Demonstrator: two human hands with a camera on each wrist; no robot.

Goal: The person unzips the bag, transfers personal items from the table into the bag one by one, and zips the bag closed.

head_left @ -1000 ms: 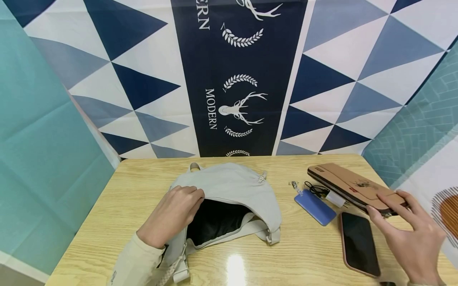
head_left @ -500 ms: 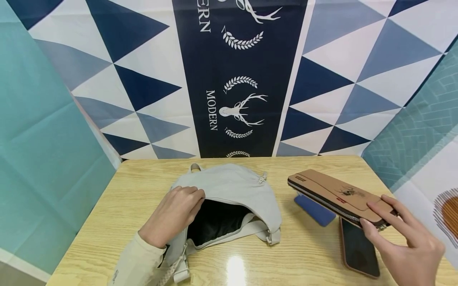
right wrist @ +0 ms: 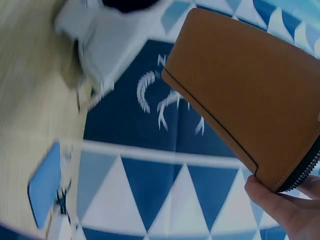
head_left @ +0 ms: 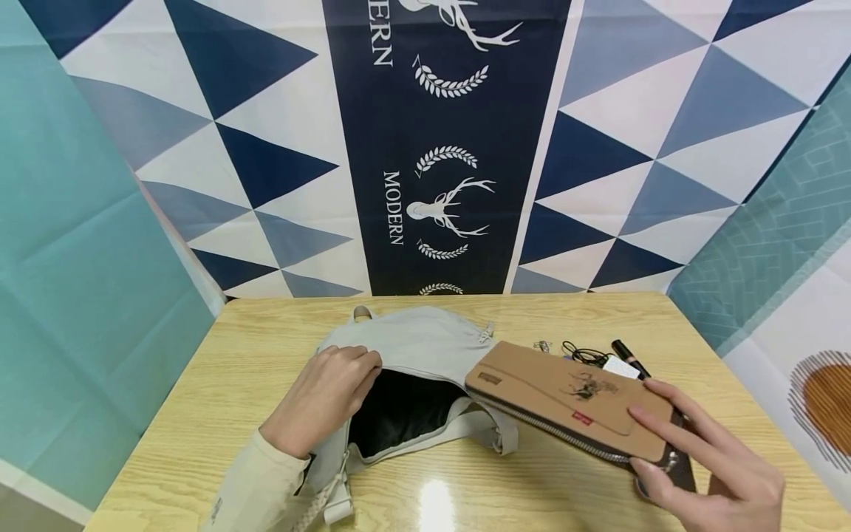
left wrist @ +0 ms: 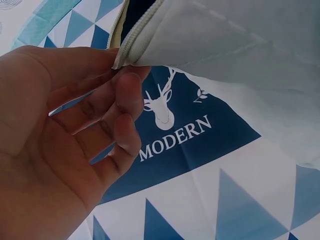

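Matt tan leather wallet (head_left: 565,399); grey cloth bag (head_left: 425,343); glossy wood-grain table (head_left: 266,325).

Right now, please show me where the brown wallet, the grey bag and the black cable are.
brown wallet (head_left: 565,395), head view, on its flat top face, held by the right hand.
grey bag (head_left: 425,343), head view, on its upper flap.
black cable (head_left: 581,353), head view, on the coiled part behind the wallet.

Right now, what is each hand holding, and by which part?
Right hand holds the wallet by its near end; left hand pinches the bag at its zipper edge.
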